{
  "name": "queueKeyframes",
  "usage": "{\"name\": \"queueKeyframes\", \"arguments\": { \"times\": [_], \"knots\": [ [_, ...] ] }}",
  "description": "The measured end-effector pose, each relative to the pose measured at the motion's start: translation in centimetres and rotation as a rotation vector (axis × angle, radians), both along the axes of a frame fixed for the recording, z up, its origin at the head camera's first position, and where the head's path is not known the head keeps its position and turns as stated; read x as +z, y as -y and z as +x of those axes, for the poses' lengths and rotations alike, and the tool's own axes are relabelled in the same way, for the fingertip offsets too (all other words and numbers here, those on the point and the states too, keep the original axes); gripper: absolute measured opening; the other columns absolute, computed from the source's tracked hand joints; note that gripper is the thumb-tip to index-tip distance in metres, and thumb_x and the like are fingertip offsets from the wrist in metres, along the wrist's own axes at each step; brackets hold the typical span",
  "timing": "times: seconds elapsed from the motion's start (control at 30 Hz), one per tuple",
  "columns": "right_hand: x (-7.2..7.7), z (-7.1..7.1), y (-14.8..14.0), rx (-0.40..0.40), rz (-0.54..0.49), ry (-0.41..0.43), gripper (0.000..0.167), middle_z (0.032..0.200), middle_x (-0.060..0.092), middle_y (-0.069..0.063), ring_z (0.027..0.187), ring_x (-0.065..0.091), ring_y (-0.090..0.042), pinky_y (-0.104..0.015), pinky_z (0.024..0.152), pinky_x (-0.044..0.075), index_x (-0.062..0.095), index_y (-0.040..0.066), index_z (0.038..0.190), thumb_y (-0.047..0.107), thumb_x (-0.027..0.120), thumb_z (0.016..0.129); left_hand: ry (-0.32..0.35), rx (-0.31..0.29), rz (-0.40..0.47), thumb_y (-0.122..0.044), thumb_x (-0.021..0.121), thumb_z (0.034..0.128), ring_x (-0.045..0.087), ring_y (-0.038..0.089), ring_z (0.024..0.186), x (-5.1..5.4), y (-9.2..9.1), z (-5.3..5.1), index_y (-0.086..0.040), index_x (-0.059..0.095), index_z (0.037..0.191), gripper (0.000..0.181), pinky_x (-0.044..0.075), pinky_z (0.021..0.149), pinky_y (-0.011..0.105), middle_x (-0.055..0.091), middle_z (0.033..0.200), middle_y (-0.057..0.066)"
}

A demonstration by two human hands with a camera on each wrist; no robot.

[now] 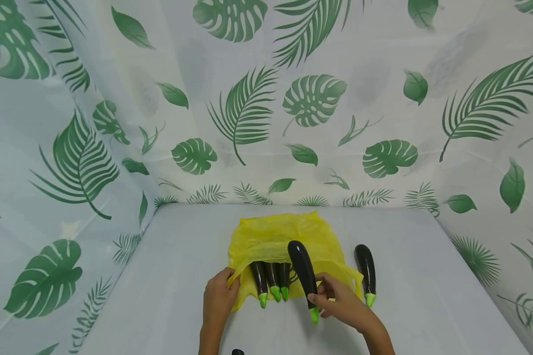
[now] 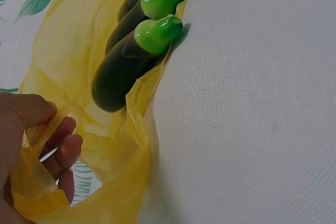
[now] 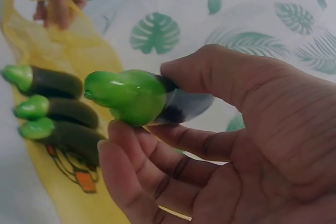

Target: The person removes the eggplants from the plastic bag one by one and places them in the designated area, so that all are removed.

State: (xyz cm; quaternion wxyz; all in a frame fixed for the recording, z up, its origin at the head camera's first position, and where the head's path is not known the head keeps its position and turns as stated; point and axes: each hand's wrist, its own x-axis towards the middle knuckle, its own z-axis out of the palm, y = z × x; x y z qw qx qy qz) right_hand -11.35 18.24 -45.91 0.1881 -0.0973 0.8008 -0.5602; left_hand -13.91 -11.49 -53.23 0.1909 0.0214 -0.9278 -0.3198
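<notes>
Holding: left hand (image 1: 218, 296), yellow bag (image 1: 284, 228); right hand (image 1: 341, 303), tilted eggplant (image 1: 303, 268).
White tabletop (image 1: 164, 286) spans from its left edge to the left hand, thumb and fingers pinching the bag's near-left rim. Three eggplants (image 1: 273, 276) lie side by side in the bag, green ends at its near edge. The tilted eggplant slants over the bag's right half, dark end toward the far edge, right thumb and fingers gripping near its green end. A lone eggplant (image 1: 366, 268) lies just beside the bag's right side, tabletop running from it to the right edge.
</notes>
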Motion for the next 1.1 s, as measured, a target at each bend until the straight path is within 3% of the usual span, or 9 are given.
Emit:
{"name": "queueKeyframes", "arguments": {
  "times": [0.33, 0.47, 0.93, 1.1],
  "knots": [
    [0.8, -0.1, -2.1, -0.186, 0.015, -0.043, 0.054, 0.096, 0.06, -0.014, 0.088, 0.066, -0.019, -0.033, 0.065, 0.057, 0.045, -0.004, 0.135, 0.022, 0.066, 0.092, 0.022, -0.002, 0.003, -0.016, 0.071, 0.0853, 0.046, 0.007, 0.062, 0.0, 0.0, 0.0, -0.01, 0.069, 0.09, 0.008, 0.041, 0.057, 0.022, 0.062, 0.072, -0.004],
    [1.0, -0.2, -2.7, -0.27, 0.039, -0.023, 0.053, 0.097, 0.061, -0.013, 0.085, 0.066, -0.018, -0.031, 0.067, 0.057, 0.048, 0.0, 0.133, 0.025, 0.068, 0.091, 0.017, -0.005, 0.007, -0.017, 0.071, 0.0855, 0.046, 0.007, 0.062, 0.0, 0.0, 0.1, -0.01, 0.069, 0.089, 0.007, 0.041, 0.058, 0.022, 0.062, 0.072, -0.005],
    [1.7, -0.2, -4.4, -0.39, 0.093, -0.042, 0.069, 0.103, 0.06, -0.014, 0.085, 0.065, -0.014, -0.03, 0.074, 0.057, 0.035, -0.002, 0.143, 0.038, 0.062, 0.094, 0.004, -0.004, -0.011, -0.015, 0.072, 0.0843, 0.048, 0.007, 0.063, 0.1, 0.0, 0.0, -0.009, 0.07, 0.092, 0.01, 0.042, 0.058, 0.023, 0.066, 0.076, -0.002],
    [1.6, -0.2, -4.9, -0.439, 0.081, -0.046, 0.064, 0.105, 0.062, -0.014, 0.084, 0.064, -0.011, -0.029, 0.074, 0.057, 0.039, -0.001, 0.141, 0.038, 0.06, 0.095, 0.016, -0.003, -0.001, -0.017, 0.072, 0.085, 0.048, 0.007, 0.062, 0.0, 0.0, 0.1, -0.01, 0.07, 0.091, 0.01, 0.041, 0.058, 0.022, 0.065, 0.075, -0.003]
  ]
}}
